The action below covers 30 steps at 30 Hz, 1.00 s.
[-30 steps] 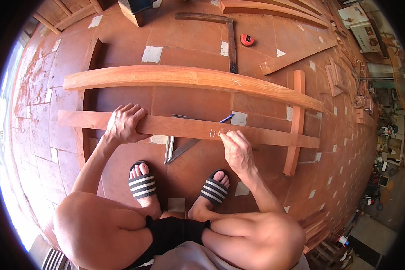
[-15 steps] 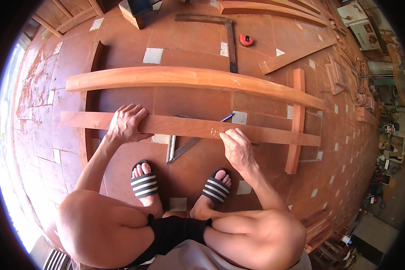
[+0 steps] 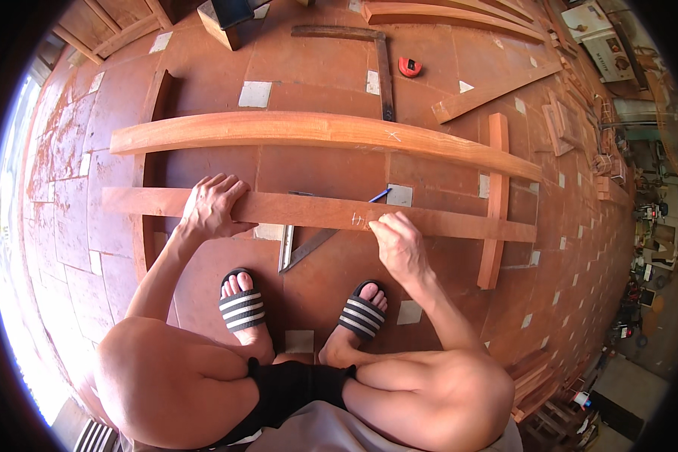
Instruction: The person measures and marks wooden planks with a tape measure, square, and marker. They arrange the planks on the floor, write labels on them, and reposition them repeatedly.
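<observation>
A long reddish wooden board (image 3: 301, 208) lies crosswise in front of my feet, resting on two wooden bars. My left hand (image 3: 212, 209) grips it left of the middle, fingers over the far edge and thumb at the near edge. My right hand (image 3: 399, 241) is pinched closed at the board's face, right beside white hand-drawn marks (image 3: 360, 219). Whatever sits between its fingertips is too small to make out. Behind the board a blue pen (image 3: 380, 196) shows, partly hidden. A try square (image 3: 287, 248) with a metal edge pokes out from underneath, between my sandalled feet.
A curved beam (image 3: 301, 129) lies parallel beyond the board, over the left bar (image 3: 155, 98) and the right bar (image 3: 494, 260). Farther off are a dark framing square (image 3: 386, 75), a red tape measure (image 3: 410, 67), a tapered plank (image 3: 497, 92) and stacked curved timbers (image 3: 452, 16).
My right hand has shifted very slightly at the board, and the white marks beside it look a little fuller. My left hand stays in place.
</observation>
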### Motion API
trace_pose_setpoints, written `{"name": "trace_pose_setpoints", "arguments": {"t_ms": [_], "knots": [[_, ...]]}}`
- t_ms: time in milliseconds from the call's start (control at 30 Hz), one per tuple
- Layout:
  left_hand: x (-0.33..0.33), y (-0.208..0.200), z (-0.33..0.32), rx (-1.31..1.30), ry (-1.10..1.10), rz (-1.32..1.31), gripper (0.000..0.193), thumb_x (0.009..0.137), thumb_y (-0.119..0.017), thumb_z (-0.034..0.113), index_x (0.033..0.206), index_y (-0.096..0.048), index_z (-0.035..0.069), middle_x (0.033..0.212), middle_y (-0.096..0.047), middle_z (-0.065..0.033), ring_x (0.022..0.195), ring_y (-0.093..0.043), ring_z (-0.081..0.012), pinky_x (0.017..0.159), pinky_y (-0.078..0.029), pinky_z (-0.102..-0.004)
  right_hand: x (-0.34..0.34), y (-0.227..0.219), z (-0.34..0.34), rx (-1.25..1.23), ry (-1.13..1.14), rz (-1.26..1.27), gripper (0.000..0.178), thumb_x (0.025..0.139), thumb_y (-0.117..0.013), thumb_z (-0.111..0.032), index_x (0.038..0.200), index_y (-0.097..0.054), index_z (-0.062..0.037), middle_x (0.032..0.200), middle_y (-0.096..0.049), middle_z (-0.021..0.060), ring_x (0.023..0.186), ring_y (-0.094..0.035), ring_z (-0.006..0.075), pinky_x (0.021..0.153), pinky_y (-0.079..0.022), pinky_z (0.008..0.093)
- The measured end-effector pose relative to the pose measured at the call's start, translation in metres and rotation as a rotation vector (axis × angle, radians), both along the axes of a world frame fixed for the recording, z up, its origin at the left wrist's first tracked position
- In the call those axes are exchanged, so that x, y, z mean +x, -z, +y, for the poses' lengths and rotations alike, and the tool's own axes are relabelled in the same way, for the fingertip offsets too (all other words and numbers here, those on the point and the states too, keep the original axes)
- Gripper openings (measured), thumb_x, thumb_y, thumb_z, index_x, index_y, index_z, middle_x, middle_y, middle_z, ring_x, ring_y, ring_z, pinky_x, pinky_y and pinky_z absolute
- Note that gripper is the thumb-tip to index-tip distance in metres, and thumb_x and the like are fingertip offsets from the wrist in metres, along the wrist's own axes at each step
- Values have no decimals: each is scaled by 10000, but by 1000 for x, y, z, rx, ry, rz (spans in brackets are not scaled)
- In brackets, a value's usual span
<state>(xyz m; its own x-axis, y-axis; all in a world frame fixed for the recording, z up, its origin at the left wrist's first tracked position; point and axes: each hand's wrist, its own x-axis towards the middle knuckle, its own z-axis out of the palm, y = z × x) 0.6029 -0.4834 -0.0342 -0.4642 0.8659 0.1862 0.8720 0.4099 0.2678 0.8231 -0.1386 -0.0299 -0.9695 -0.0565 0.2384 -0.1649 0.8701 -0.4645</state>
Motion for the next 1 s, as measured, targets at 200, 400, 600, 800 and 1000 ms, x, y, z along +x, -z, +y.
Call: {"name": "trace_pose_setpoints", "arguments": {"t_ms": [200, 400, 600, 800, 1000], "knots": [[1, 8, -6, -93, -37, -153, 548, 792, -895, 453, 1147, -700, 85, 1105, -708, -103, 1008, -689, -301, 839, -574, -427, -1, -1, 0, 6, 54, -32, 117, 941, -667, -15, 1005, -753, 31, 908, -675, 138, 868, -658, 327, 789, -575, 433], [-17, 8, -4, 80, -120, -114, 858, 752, -856, 642, 1367, -640, 85, 1382, -635, -162, 1228, -594, -394, 1078, -456, -521, 2, -14, -12, -17, 14, -50, 99, 893, -699, -17, 968, -756, 15, 913, -678, 125, 860, -664, 322, 772, -574, 422], [-86, 28, 46, -19, -208, 80, 909, 690, -963, 497, 1422, -617, 85, 1365, -620, -153, 1271, -577, -380, 1137, -428, -555, -27, -30, 21, -164, 209, 73, 137, 892, -756, 22, 1014, -815, 7, 891, -733, 137, 809, -685, 300, 718, -560, 400], [-160, 17, 71, -184, -132, -310, 813, 659, -941, 601, 1240, -759, 62, 1062, -779, -159, 1098, -712, -394, 979, -553, -503, -89, -18, 84, -68, 243, 171, 123, 908, -764, 10, 1021, -812, 22, 890, -725, 144, 805, -678, 316, 735, -551, 404], [-197, 17, 95, -499, -280, -741, 862, 680, -877, 792, 1200, -839, 105, 1155, -810, -193, 1132, -752, -373, 999, -563, -455, -147, 0, 103, -64, 191, 191, 127, 898, -763, 9, 1018, -804, 23, 888, -713, 140, 832, -676, 322, 754, -551, 423]]}}
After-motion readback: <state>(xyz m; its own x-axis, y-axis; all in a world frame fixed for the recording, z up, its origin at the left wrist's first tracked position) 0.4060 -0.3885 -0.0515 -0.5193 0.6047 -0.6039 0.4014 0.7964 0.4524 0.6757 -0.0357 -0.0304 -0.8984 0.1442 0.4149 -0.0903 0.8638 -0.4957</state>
